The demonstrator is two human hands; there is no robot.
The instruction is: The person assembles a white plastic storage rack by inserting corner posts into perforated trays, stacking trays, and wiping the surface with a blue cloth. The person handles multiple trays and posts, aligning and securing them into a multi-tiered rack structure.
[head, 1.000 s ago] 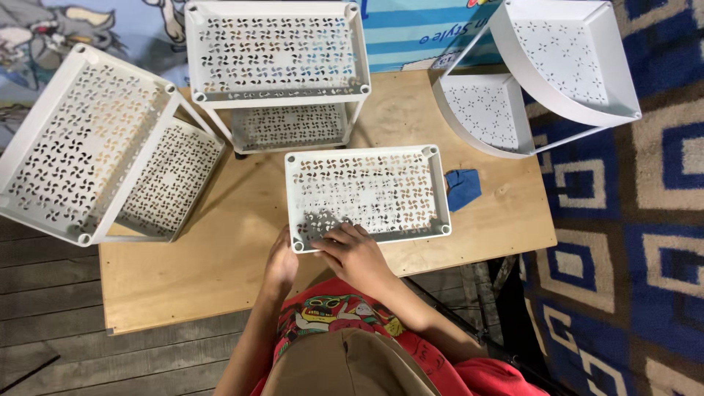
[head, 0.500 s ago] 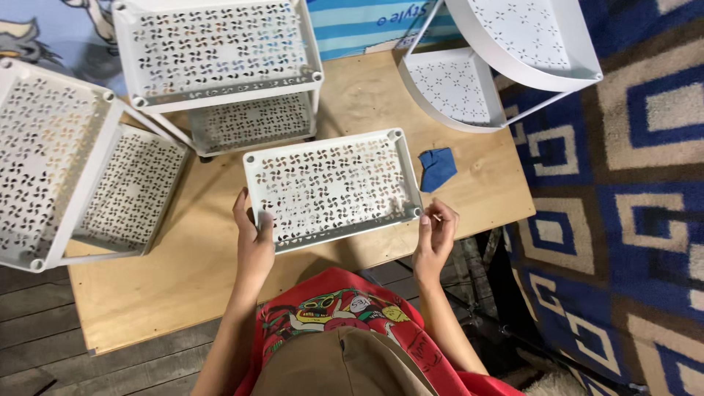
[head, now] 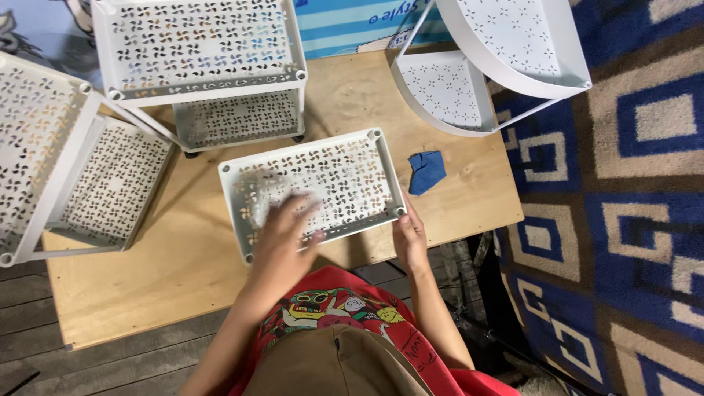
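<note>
On plywood table (head: 183,257), white perforated tray (head: 345,172), patterned blue rug (head: 623,220) beside

Matt white perforated plastic tray (head: 345,172); bare plywood table (head: 176,271).

Blue-striped printed sign (head: 359,22) behind table, top edge.

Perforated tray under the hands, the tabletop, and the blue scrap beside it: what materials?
Perforated tray: looks like white moulded plastic, matte, with an even pinwheel cut-out pattern and round corner sockets; painted metal not ruled out. Tabletop: pale plywood, unfinished look, faint grain and small screw heads. Blue scrap: soft cloth, folded and creased.
</note>
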